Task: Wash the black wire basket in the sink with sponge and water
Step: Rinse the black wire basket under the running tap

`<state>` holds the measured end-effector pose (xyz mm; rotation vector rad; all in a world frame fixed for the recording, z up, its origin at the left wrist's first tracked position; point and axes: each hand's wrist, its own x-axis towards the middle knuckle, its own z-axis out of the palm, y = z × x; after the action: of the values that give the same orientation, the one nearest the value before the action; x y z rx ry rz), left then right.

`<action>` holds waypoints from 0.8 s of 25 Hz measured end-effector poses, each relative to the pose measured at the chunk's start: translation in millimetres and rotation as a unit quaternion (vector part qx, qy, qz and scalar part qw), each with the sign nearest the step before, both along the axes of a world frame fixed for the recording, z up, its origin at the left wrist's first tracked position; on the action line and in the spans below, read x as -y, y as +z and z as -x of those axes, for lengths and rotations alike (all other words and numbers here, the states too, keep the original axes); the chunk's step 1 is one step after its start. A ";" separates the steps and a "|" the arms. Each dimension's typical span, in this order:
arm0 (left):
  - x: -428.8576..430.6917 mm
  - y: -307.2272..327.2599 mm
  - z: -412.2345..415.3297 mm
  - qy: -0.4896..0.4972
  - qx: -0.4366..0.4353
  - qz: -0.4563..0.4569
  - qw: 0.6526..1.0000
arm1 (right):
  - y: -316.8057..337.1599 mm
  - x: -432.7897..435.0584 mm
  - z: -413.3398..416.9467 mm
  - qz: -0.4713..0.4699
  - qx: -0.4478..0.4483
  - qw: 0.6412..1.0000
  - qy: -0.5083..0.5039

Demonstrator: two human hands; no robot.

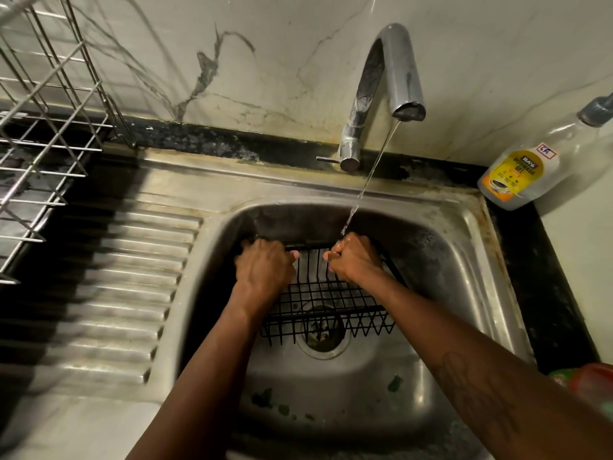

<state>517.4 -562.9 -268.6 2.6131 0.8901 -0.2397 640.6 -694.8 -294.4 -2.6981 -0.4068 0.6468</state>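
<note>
Sink (pixel 444 257): wet steel basin.
Black wire basket (pixel 326 307) inside it, over drain (pixel 323 341), tipped up.
Judged light, stiff, slick when wet; best held at thick rim.
Left hand (pixel 265 265), right hand (pixel 355 260): both clenched round far rim.
Water stream (pixel 368 180) hits right knuckles.
Sponge unseen.

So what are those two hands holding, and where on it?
The left hand and right hand both grip the black wire basket by its far top rim, one toward each end.
</note>
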 end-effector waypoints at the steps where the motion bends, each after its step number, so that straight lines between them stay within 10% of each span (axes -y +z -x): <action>1: 1.4 -1.9 -5.6 -0.037 -0.002 0.011 0.999 | 0.7 0.2 0.9 0.007 -0.004 1.000 0.004; 20: -3.5 -18.2 -14.1 -0.162 0.003 0.049 0.986 | -9.2 15.4 18.8 -0.046 0.033 0.998 0.035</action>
<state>531.5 -559.3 -286.7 2.6523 0.4334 -0.3493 621.8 -710.2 -303.6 -2.6322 -0.5382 0.5451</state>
